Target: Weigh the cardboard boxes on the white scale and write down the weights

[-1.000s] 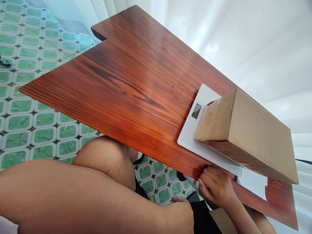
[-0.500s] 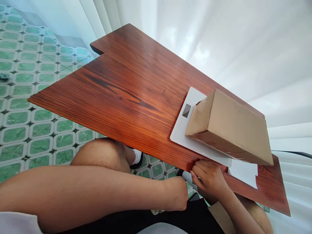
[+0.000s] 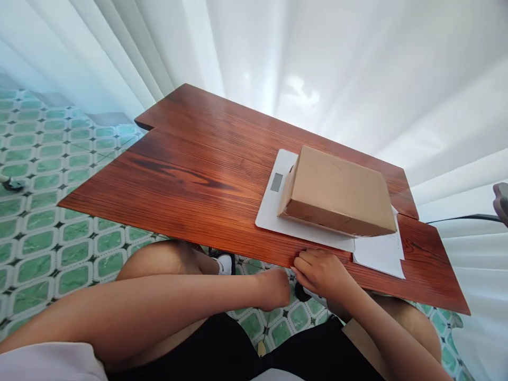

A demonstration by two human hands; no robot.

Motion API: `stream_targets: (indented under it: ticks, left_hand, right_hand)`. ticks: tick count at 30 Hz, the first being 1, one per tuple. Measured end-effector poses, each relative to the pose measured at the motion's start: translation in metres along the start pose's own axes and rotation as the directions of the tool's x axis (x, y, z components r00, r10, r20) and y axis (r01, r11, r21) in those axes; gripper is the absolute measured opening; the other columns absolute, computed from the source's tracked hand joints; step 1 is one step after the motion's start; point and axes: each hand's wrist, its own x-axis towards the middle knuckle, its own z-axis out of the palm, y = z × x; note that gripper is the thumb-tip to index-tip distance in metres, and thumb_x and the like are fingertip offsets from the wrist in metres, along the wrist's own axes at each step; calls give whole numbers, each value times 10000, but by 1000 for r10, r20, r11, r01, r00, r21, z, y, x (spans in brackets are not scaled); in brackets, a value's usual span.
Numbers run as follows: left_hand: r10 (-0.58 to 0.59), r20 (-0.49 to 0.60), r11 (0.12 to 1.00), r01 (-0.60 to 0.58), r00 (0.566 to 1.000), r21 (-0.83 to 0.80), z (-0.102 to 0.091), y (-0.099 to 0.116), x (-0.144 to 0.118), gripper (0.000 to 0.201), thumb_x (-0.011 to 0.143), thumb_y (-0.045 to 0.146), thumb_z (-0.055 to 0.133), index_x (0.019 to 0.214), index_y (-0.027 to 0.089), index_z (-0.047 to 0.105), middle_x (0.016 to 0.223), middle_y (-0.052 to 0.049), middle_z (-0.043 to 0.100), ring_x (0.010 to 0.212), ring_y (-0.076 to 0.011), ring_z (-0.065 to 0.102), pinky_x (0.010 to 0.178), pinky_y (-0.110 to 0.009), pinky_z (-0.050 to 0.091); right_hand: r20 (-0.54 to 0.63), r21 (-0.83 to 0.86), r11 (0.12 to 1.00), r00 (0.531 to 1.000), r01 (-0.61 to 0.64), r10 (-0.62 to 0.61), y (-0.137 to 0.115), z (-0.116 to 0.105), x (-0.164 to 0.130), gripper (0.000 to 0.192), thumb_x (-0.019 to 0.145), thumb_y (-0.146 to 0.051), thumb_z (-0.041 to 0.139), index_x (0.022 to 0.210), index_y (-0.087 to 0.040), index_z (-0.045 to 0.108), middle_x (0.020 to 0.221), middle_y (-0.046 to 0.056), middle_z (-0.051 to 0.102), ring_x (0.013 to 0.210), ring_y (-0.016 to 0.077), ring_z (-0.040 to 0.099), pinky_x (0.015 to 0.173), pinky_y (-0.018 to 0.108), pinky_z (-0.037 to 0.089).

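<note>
A brown cardboard box [image 3: 341,188] lies on a flat white digital scale [image 3: 269,211], covering most of its right part. The scale's grey display [image 3: 277,182] shows to the left of the box, with no readable figures. Beside the scale, partly under the box's right end, are white paper sheets [image 3: 379,259]. At the table's near edge, just in front of the scale, my right hand [image 3: 317,269] rests with its fingers curled and closed, nothing visible in them. My left hand [image 3: 273,288] hangs below that edge over my lap, its fingers hidden behind the wrist.
The reddish-brown wooden table [image 3: 190,169] has a stepped left end. White curtains [image 3: 317,63] hang behind it. Green-tiled floor [image 3: 43,254] spreads at the left. A dark cable [image 3: 456,218] runs off to the right, and my knees are under the table.
My view has tilted, so the table appears more level and the box further left. My left hand has drawn slightly away from my right hand, which stays at the table edge.
</note>
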Motion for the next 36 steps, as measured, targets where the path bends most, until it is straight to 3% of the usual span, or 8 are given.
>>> stream_targets:
  ticks: [3,13,20,25,29,32,36]
  left_hand:
    - [108,69,994,-109,992,10,5,-3,-3,204,693,140,801,562,177,648,559,-14,630,494,-134,440,526,-295,281]
    - [155,144,979,-171,977,107,11,-3,-5,190,776,233,752,616,183,664,601,-21,652,537,-181,525,493,-336,334]
    - [199,138,958,-222,970,179,-1,-9,-1,209,808,212,703,607,165,671,564,-35,629,494,-175,506,449,-337,270]
    - [324,95,911,-337,941,236,-10,-5,7,222,853,254,663,640,193,658,577,-20,628,555,-191,545,435,-348,280]
    - [409,39,850,-396,912,348,-20,-4,17,202,819,225,661,622,201,628,567,-31,615,519,-193,536,404,-361,281]
    - [465,-29,804,-408,885,433,-34,-5,20,212,844,194,601,634,213,617,569,-31,603,500,-182,527,387,-350,304]
    - [527,-176,762,-370,832,531,-67,0,12,265,872,177,564,614,237,591,526,-17,531,460,-168,483,371,-326,323]
  right_hand:
    - [36,-5,1000,999,-24,24,-2,0,2,184,994,-227,508,823,-197,568,775,11,620,705,177,576,617,340,346]
    - [161,65,994,984,-85,74,-6,-8,9,229,1036,-247,453,906,-171,625,858,52,690,774,196,638,602,317,367]
    - [102,92,992,991,-91,81,-6,-7,13,241,1022,-243,480,894,-150,662,882,70,736,765,219,665,563,315,348]
    - [49,65,997,998,-29,26,-5,-5,16,232,988,-236,523,846,-153,688,824,61,747,683,215,648,501,328,286]
    - [-34,39,999,999,0,1,-7,-10,16,245,985,-224,520,821,-154,689,822,59,753,666,202,643,492,319,238]
    - [-192,5,1000,981,7,-6,-7,-10,15,266,984,-240,526,766,-164,658,754,49,728,633,193,621,490,319,203]
    - [-469,-76,997,883,2,-37,-2,-10,14,320,977,-297,538,680,-187,589,654,28,661,577,170,543,497,331,187]
